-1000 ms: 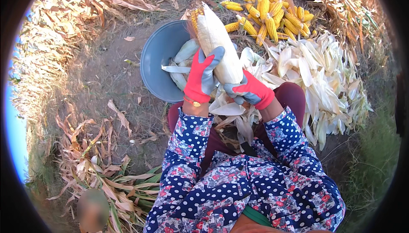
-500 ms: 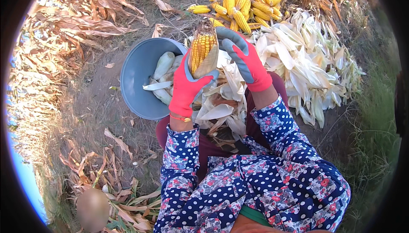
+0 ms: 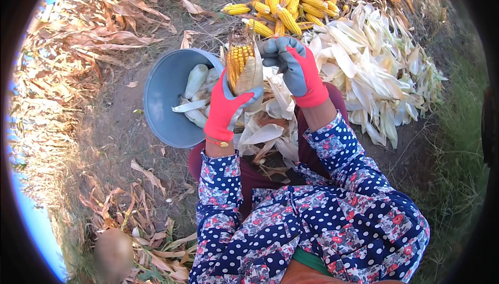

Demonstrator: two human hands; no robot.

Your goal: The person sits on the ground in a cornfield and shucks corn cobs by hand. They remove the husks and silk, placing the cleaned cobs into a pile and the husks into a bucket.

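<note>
My left hand (image 3: 228,104), in a red and grey glove, is wrapped round the lower part of an ear of corn (image 3: 239,63) held upright. Its yellow kernels are bare on the left side, while a pale corn husk (image 3: 250,75) still covers the right side and base. Dark dry silk tops the ear. My right hand (image 3: 299,68), gloved alike, is closed at the husk's upper right edge; its curled fingers seem to pinch that edge, though the fingertips are partly hidden. Loose husks (image 3: 267,125) lie between my legs, below the hands.
A grey bucket (image 3: 158,102) with several unhusked ears (image 3: 197,80) tilts at my left. Beyond my hands lies a pile of husked yellow corn (image 3: 286,3). A big heap of stripped husks (image 3: 364,71) is on the right. Dry corn stalks (image 3: 99,19) cover the ground at far left.
My right hand has curled its fingers and come slightly lower, from the ear's tip to the husk's edge. The left hand and ear stay nearly in place; the view has shifted a little.
</note>
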